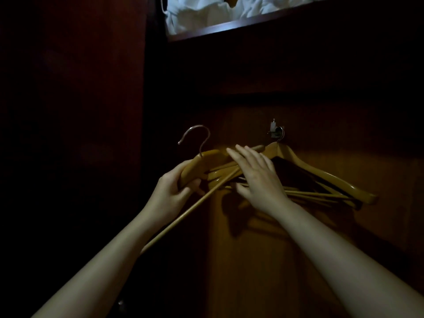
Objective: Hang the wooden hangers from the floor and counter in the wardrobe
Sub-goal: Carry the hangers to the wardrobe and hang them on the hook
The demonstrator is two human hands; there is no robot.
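Dark brown wooden wardrobe back panel (252, 249) fills centre to 5 o'clock. Dark wooden shelf (229, 27) at 12 o'clock carries crumpled white linen (206, 14).

Bunch of light-brown wooden hangers (321, 177) already hangs at 3 o'clock of centre, fanned out. One more light-brown wooden hanger with a trouser bar (206, 158) is at centre, tilted, with its bar running down toward 7 o'clock.

Left grip (174, 191) has its fingers curled round that hanger's shoulder. Right grip (259, 177) is spread flat, fingers straight, laid on the hung bunch and clasping nothing.

Small metal wall hook (275, 131) sits at 1 o'clock of the grips. The held hanger's curved metal hook (197, 134) is free, well left of the wall hook.

Step looks like hanging this hanger. Next move likely calls for carrying its hook right onto the wall hook while the bunch is steadied. Floor and surface are not in view.
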